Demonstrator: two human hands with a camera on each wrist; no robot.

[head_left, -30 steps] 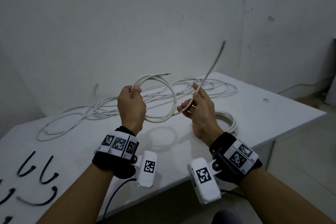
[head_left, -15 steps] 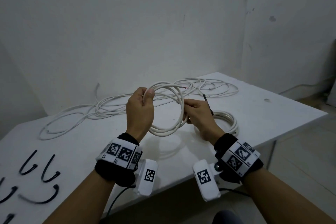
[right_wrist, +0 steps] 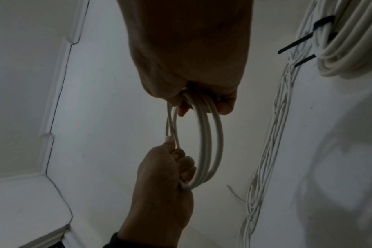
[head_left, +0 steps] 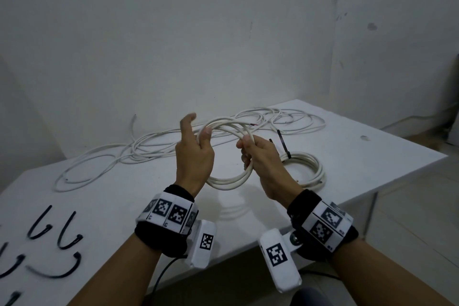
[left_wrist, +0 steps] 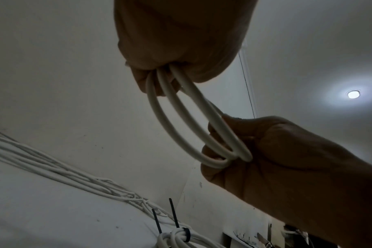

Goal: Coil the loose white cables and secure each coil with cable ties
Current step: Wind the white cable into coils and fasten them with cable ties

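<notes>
Coil (head_left: pixel 231 156) held mid-frame above bench (head_left: pixel 372 156).
Left hand (head_left: pixel 193 156) pinching coil's top with thumb and curled fingers, forefinger raised; right hand (head_left: pixel 263 161) closed around its right side. Tied coil (head_left: pixel 308 166) lying right of hands, loose cables (head_left: pixel 149 146) behind, ties (head_left: pixel 49 241) lower left.

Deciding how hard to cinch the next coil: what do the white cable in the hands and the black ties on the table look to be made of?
Held white cable coil: seemingly a smooth, matte plastic jacket, bending in even loops without kinks; reddish inner wire shows at its cut end. Loose black cable ties: thin, slightly glossy strips, probably nylon, lying curled.
</notes>
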